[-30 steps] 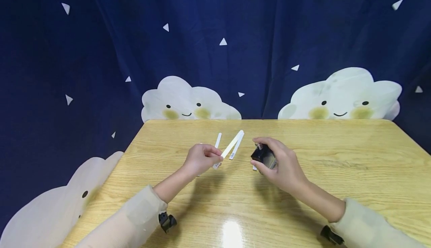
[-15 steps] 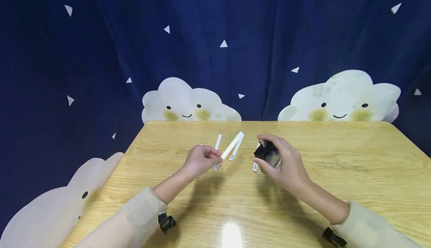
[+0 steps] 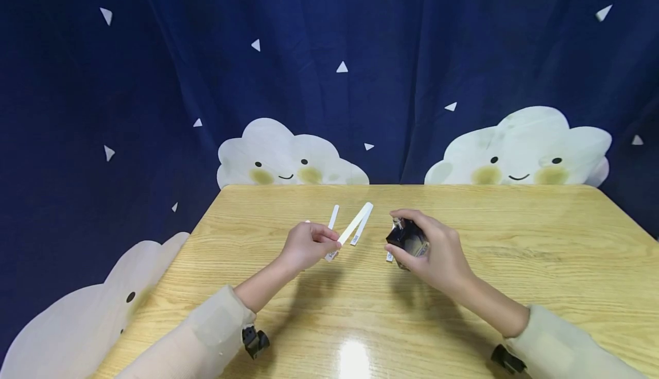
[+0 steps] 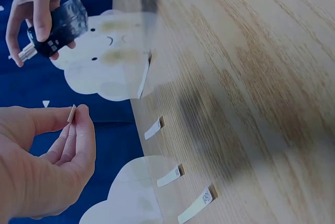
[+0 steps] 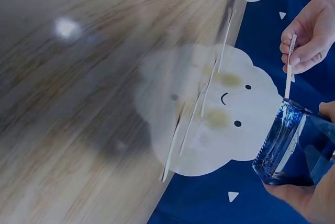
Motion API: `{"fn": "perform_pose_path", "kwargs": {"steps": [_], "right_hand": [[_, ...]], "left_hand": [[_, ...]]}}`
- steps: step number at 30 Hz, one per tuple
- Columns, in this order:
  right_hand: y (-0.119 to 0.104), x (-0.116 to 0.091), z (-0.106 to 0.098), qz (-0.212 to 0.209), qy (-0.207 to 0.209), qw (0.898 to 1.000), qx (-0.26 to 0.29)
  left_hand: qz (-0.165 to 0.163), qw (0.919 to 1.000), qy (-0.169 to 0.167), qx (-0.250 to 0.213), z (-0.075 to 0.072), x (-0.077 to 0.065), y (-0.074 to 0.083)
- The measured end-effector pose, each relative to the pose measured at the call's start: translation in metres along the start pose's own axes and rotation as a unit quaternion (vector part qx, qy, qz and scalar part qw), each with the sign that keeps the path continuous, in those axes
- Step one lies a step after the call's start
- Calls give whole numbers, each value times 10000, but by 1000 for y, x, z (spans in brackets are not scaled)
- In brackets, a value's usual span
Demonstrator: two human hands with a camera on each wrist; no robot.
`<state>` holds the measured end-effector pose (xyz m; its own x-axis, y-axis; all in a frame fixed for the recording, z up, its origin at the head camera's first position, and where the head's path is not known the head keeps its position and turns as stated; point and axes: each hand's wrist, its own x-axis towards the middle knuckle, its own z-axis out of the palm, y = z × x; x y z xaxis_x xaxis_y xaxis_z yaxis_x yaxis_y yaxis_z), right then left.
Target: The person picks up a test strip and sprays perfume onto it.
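My left hand [image 3: 309, 244] pinches a white paper test strip [image 3: 352, 224] between thumb and fingers. The strip slants up and away, toward the middle of the table. To its right, my right hand [image 3: 437, 256] grips a square glass perfume bottle [image 3: 416, 245] with a black top part. Its forefinger lies at the sprayer [image 4: 27, 52], which points away from the palm in the left wrist view. A gap separates bottle and strip in the head view. The right wrist view shows the bottle's clear glass base [image 5: 280, 143] between thumb and fingers.
Several more paper strips lie on the wooden table [image 3: 515, 264], among them a strip on the left [image 3: 333, 216], a strip in the middle [image 3: 355, 240] and a strip partly behind the bottle [image 3: 389, 257]. A dark blue curtain [image 3: 329, 99] hangs behind, with cloud shapes at the table's edge.
My right hand with the perfume bottle has shifted slightly right, then a little back left. My left hand keeps its pinch on the test strip and has hardly moved.
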<state>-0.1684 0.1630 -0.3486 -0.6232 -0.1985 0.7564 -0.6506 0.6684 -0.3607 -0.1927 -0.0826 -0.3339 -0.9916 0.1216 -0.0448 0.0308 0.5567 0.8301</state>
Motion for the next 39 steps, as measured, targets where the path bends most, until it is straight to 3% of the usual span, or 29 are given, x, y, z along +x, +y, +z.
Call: {"fn": "perform_pose_path", "kwargs": {"steps": [14, 21, 29, 39], "right_hand": [[3, 1, -5, 250, 272, 9992, 147], [-3, 5, -18, 535, -195, 9967, 579], [0, -4, -29, 556, -954, 9928, 469], [17, -13, -39, 816, -1207, 9835, 1072]], "left_hand": [[-22, 10000, -71, -36, 2, 0, 0], [-58, 10000, -19, -42, 2, 0, -3], [-179, 9998, 113, -64, -6, 0, -14], [-791, 9954, 480, -251, -31, 14, -45]]}}
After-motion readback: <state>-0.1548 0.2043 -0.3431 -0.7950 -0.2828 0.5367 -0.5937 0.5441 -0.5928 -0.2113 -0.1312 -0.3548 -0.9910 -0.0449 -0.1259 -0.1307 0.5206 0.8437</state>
